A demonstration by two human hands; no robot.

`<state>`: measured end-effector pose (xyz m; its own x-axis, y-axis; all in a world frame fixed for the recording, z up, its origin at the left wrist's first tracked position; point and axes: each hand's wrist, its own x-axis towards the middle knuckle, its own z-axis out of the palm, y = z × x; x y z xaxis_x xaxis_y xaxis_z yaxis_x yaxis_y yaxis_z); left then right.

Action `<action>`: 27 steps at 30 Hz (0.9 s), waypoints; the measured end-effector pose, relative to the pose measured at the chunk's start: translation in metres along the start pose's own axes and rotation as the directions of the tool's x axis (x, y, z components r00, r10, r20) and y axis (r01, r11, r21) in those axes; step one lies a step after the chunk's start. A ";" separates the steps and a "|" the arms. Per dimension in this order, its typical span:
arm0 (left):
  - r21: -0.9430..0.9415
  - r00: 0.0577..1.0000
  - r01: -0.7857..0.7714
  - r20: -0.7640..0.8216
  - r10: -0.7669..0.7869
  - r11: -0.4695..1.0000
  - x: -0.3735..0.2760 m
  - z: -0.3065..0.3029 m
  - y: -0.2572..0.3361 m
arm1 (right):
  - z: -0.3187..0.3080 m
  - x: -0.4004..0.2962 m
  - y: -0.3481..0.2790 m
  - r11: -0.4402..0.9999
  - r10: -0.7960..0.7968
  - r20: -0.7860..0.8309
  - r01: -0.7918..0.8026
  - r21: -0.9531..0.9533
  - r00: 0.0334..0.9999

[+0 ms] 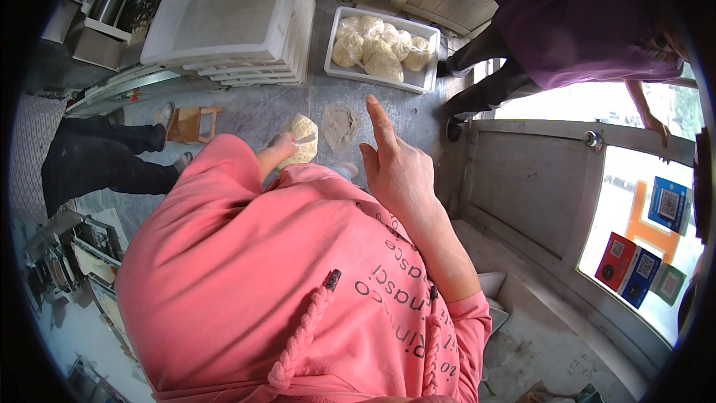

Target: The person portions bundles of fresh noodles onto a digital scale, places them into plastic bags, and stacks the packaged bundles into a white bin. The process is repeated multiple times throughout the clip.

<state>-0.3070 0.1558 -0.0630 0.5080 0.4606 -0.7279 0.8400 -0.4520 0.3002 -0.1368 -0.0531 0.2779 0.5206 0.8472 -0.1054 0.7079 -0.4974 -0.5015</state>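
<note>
My left hand (pixel 283 147) grips the gathered neck of a clear plastic bag of pale yellow food (pixel 300 140), possibly noodles. The bag hangs low beside my body, above the grey floor. Raised in front of me, my right hand (pixel 400 165) holds nothing. Its index finger points away from me and the thumb stands apart, while the other fingers look curled. Beyond that fingertip, a white plastic crate (pixel 386 81) on the floor contains several similar bags (pixel 384 66).
Stacked white plastic trays (pixel 224 45) stand at the back left. A small wooden stool (pixel 193 125) lies near a person in dark trousers (pixel 112 151). Another person in a purple top (pixel 559 39) stands at a door (pixel 531 184) on the right. The floor has a rough patch (pixel 340 126).
</note>
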 end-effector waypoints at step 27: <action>0.070 0.955 -0.282 -0.069 0.287 0.957 0.061 -0.017 0.054 | 0.018 -0.084 0.075 0.900 0.435 -0.131 -0.425 0.102 0.891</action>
<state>-0.2275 0.1726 -0.0813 0.7396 0.3630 -0.5667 0.6468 -0.6159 0.4497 -0.1358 -0.1580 0.2342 0.8343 0.5138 -0.1999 0.3669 -0.7881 -0.4943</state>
